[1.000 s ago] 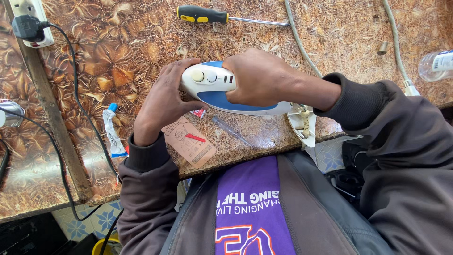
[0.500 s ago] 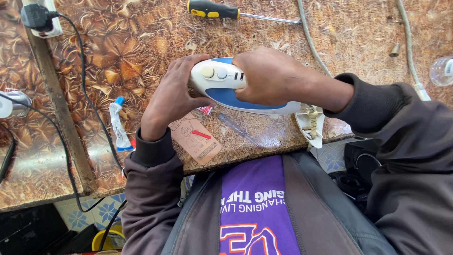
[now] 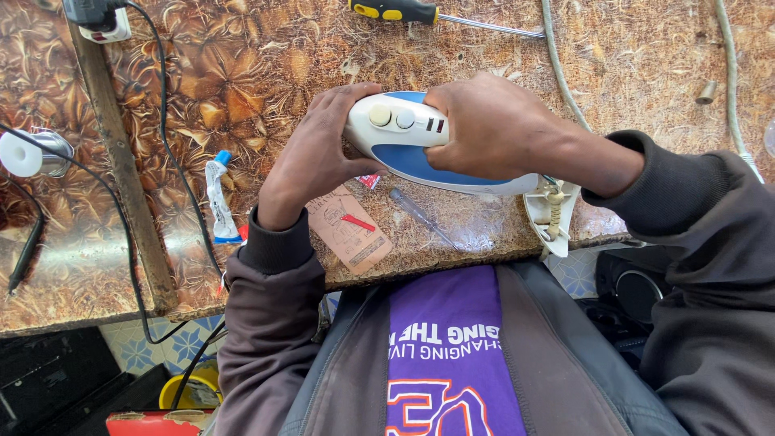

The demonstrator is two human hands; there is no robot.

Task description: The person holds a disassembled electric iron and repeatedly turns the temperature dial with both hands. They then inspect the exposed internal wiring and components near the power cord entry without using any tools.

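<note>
A yellow-and-black-handled screwdriver with a steel shaft [image 3: 428, 14] lies on the worn brown leaf-patterned tabletop [image 3: 266, 64], well beyond the fingertips. A small white tube with a blue cap [image 3: 218, 198] lies near, outside the left fingers. A brown card tag with a red mark [image 3: 349, 228] and a clear-handled screwdriver [image 3: 420, 216] lie below the fingers.

A white-and-blue plastic clothes iron [image 3: 420, 141] is gripped by the left hand [image 3: 319, 157] at its nose and the right hand [image 3: 492, 129] over its handle. Beyond the iron lies a yellow-and-black-handled screwdriver [image 3: 420, 13]; left of it, a small white glue tube [image 3: 219, 198].
</note>
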